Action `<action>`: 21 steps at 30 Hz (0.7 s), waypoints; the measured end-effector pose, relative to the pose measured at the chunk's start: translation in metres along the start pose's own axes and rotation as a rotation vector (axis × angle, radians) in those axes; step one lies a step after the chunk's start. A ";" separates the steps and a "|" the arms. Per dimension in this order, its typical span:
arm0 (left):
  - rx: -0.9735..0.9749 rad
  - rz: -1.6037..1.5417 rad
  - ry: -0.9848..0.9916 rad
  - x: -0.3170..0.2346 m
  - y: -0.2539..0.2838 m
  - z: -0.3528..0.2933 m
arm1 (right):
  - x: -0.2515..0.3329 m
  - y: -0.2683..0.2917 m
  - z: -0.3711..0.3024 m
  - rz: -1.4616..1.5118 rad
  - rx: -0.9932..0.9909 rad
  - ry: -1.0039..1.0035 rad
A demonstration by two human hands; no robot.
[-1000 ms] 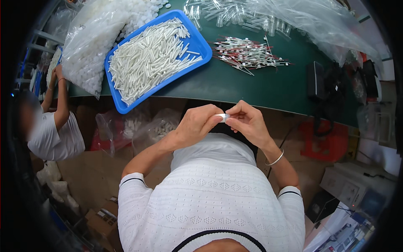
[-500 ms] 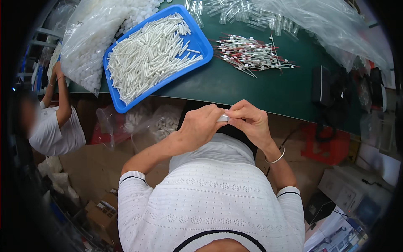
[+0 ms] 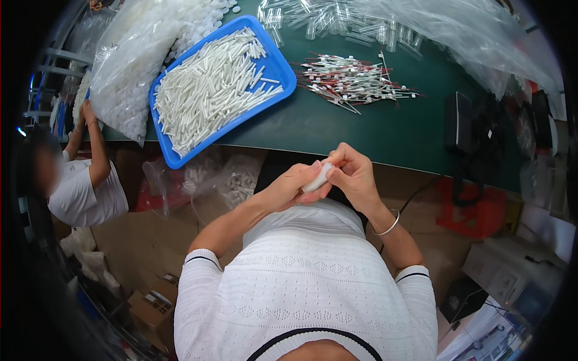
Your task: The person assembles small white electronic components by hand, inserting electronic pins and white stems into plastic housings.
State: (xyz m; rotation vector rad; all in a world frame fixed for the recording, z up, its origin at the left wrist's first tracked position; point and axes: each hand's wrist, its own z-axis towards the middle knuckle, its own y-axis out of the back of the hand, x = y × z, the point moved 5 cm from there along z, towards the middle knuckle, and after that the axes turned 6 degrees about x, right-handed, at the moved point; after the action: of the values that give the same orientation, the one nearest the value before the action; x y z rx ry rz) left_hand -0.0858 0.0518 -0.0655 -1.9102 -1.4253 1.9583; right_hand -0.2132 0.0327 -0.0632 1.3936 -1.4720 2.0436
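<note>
Between my two hands, just off the table's near edge, is a short white tube-like piece (image 3: 318, 179), tilted with its upper end to the right. My left hand (image 3: 292, 186) wraps its fingers round the lower end. The thumb and fingers of my right hand (image 3: 355, 174) pinch the upper end. Beyond them on the green table (image 3: 271, 129) stands a blue tray (image 3: 291, 84) heaped with thin white sticks (image 3: 208, 90). Right of the tray lies a pile of thin white pieces with red wires (image 3: 355, 81).
A clear bag of white round caps (image 3: 123, 90) sits at the far left, beside a co-worker (image 3: 90, 186). Clear tubes (image 3: 337, 24) and plastic sheeting (image 3: 445, 36) cover the back. A black box (image 3: 459, 123) stands at right; a red crate (image 3: 469, 207) is below the table.
The white piece has turned from nearly level to a steep tilt, and more of it shows. My left hand has rolled palm-up beneath it. The view has shifted slightly.
</note>
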 end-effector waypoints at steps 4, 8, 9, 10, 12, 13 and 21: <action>-0.008 -0.386 -0.082 -0.001 -0.003 0.012 | 0.008 0.015 -0.005 -0.380 -0.208 0.106; -0.074 -0.511 -0.097 0.005 -0.007 0.015 | 0.041 -0.027 -0.003 -1.194 -0.078 0.429; -0.060 -0.582 -0.101 0.008 -0.007 0.015 | 0.037 -0.032 -0.003 -1.230 -0.082 0.451; -0.054 -0.582 -0.101 0.009 -0.008 0.015 | 0.032 -0.032 -0.003 -1.235 -0.084 0.451; -0.016 -0.612 -0.173 0.006 -0.011 0.018 | 0.030 -0.031 -0.003 -1.310 -0.116 0.509; -0.036 -0.618 -0.174 0.005 -0.013 0.017 | 0.034 -0.033 -0.001 -1.345 -0.118 0.562; -0.112 -0.640 -0.171 0.008 -0.002 0.005 | 0.025 -0.035 0.006 -1.228 -0.098 0.474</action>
State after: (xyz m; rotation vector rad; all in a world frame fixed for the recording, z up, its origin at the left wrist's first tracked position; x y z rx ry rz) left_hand -0.0926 0.0554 -0.0716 -1.1120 -1.9147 1.7688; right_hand -0.1991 0.0359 -0.0218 1.1584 -0.2968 1.2869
